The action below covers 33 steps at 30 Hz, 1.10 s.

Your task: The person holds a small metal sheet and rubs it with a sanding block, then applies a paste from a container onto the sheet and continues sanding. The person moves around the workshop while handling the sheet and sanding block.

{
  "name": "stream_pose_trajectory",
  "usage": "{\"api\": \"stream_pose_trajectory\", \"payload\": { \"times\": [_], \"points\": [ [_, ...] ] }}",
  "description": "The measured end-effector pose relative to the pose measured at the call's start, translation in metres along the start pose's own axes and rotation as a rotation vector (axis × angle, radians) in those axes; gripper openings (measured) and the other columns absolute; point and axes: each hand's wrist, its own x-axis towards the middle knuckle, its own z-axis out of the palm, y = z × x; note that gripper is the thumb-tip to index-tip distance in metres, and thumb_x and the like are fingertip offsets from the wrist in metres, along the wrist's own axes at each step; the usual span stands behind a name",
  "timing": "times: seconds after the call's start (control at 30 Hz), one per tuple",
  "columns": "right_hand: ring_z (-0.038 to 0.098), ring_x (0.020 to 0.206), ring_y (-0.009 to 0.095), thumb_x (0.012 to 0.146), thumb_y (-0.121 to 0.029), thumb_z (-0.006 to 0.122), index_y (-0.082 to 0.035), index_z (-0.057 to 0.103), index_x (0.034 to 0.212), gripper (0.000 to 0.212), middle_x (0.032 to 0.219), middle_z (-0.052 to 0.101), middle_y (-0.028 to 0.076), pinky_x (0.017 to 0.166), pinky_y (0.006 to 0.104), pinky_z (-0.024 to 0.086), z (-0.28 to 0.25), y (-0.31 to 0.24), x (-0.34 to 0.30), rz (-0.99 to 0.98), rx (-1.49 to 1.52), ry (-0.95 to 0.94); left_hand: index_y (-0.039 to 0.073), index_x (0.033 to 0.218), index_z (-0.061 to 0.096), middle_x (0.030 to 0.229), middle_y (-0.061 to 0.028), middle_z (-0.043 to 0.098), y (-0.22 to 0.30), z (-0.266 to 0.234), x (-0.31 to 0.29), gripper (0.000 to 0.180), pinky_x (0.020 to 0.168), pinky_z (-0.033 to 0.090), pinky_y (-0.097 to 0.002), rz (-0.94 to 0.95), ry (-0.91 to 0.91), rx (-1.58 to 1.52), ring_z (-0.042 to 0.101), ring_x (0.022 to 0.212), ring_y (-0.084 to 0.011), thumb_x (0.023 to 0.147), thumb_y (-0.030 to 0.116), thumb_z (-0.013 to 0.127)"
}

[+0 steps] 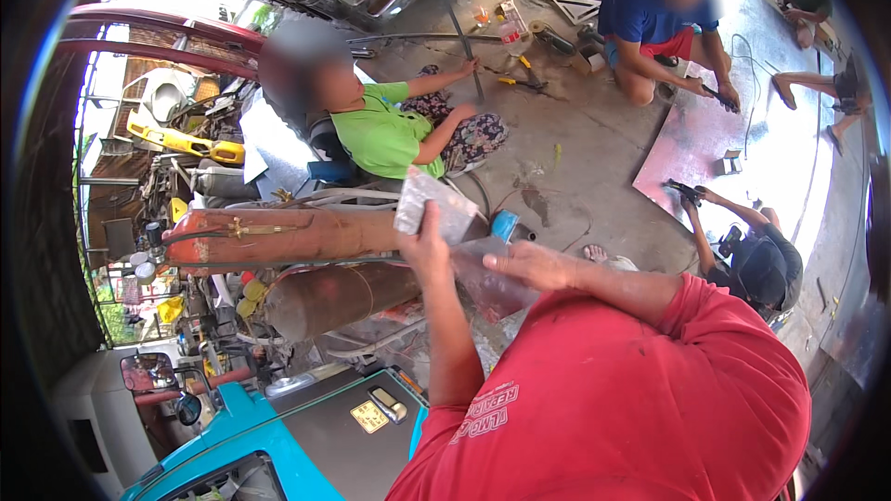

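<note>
At left lies a reddish gas cylinder (297, 239). Mid-frame, the left hand (425, 249) has thumb and fingers clamped on a pale flat piece (451, 211). Just right, beside a dull sheet (483, 288), the right hand (536, 266) extends its thumb; I cannot tell whether its fingers grip. A shiny metal sheet (687, 144) spreads upper right.

Matt red cloth makes up my shirt (640, 380); a pale, mottled, dull-surfaced piece (436, 208), its material unclear, sits in my left hand (427, 247), with a thin, translucent, plastic-looking sheet (480, 289) at my right hand (538, 268). Scuffed paint coats the red metal cylinder (306, 234); the brown cylinder (339, 301) beside it looks matt. A big metal sheet (691, 144) glares glossy over matt concrete floor (575, 162), while smooth teal paint shines on the vehicle (232, 420).
</note>
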Motion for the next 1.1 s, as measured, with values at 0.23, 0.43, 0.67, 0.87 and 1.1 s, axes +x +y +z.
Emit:
{"api": "stream_pose_trajectory", "payload": {
  "times": [0.23, 0.43, 0.67, 0.87, 1.1],
  "points": [
    [0.052, 0.060, 0.009, 0.099, -0.049, 0.077, 0.000, 0.077, 0.113, 0.051, 0.068, 0.058, -0.004, 0.057, 0.0311, 0.043, -0.044, -0.013, -0.017, 0.131, 0.400, 0.167, 0.000, 0.133, 0.067, 0.118, -0.0105, 0.072, 0.000, -0.068, -0.006, 0.040, 0.077, 0.062, -0.0448, -0.249, -0.177, -0.578, 0.073, 0.094, -0.0234, 0.097, 0.015, 0.077],
    [0.076, 0.098, 0.017, 0.098, -0.021, 0.080, 0.002, 0.071, 0.132, 0.042, 0.115, 0.079, 0.009, 0.087, 0.0345, 0.060, -0.004, -0.032, -0.025, 0.010, 0.692, -0.053, 0.010, 0.132, 0.060, 0.103, -0.0050, 0.061, 0.028, -0.058, 0.015, 0.045, 0.069, 0.048, -0.0369, -0.246, -0.618, -0.967, 0.058, 0.083, -0.0186, 0.105, 0.046, 0.065],
    [0.078, 0.101, 0.023, 0.098, -0.015, 0.078, 0.003, 0.071, 0.124, 0.032, 0.116, 0.078, 0.011, 0.092, 0.0387, 0.063, 0.014, -0.052, -0.019, 0.008, 1.082, 0.035, 0.008, 0.134, 0.054, 0.121, -0.0056, 0.062, -0.053, 0.010, -0.036, 0.038, 0.086, 0.051, -0.0373, -0.282, -0.464, -1.021, 0.062, 0.100, -0.0206, 0.106, 0.030, 0.066],
    [0.079, 0.098, 0.022, 0.099, -0.015, 0.077, 0.003, 0.068, 0.125, 0.032, 0.117, 0.076, 0.012, 0.089, 0.0410, 0.066, -0.012, -0.027, -0.031, -0.001, 1.153, 0.179, 0.003, 0.120, 0.061, 0.097, -0.0030, 0.067, -0.057, 0.006, -0.094, 0.025, 0.079, 0.053, -0.0332, 0.242, -0.383, 0.071, 0.065, 0.091, -0.0170, 0.100, 0.014, 0.071],
    [0.078, 0.091, 0.020, 0.099, -0.019, 0.076, 0.002, 0.067, 0.124, 0.033, 0.111, 0.076, 0.010, 0.081, 0.0401, 0.068, -0.015, -0.026, -0.038, 0.030, 0.928, 0.231, 0.005, 0.109, 0.066, 0.082, -0.0039, 0.061, -0.050, -0.034, -0.071, 0.036, 0.056, 0.045, -0.0266, -0.368, -0.305, -0.384, 0.057, 0.070, -0.0126, 0.108, 0.040, 0.058]
  ]
}}
